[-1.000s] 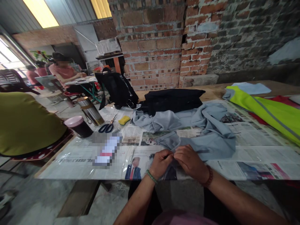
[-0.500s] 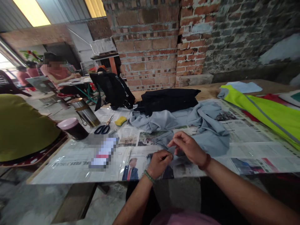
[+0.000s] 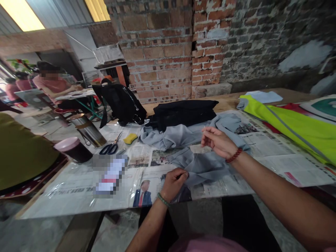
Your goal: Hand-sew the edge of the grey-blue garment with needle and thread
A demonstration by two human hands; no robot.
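Grey fabric (image 3: 207, 168) lies in loose folds on the newspaper-covered table. My left hand (image 3: 174, 180) is closed on the near left edge of this cloth, thumb pressed against the curled fingers. Raised above the fabric, my right hand (image 3: 216, 141) has its thumb and index finger pinched together, the other fingers curled. Whatever the pinch holds is too fine to make out; no thread can be seen. Beyond both hands, a bunched stretch of the grey cloth runs along a folded black garment (image 3: 186, 112).
To the left are scissors (image 3: 111, 145), a yellow sponge (image 3: 130, 138), a blurred phone (image 3: 111, 175), a pink-lidded jar (image 3: 73, 148) and a steel flask (image 3: 88, 129). A black backpack (image 3: 122, 101) stands behind. At right lie a neon vest (image 3: 294, 126) and an iron (image 3: 322, 106). People sit leftward.
My right hand has moved up and away from my left hand, its fingers now pinched. The left hand stays on the grey fabric's edge. The view has shifted slightly right.
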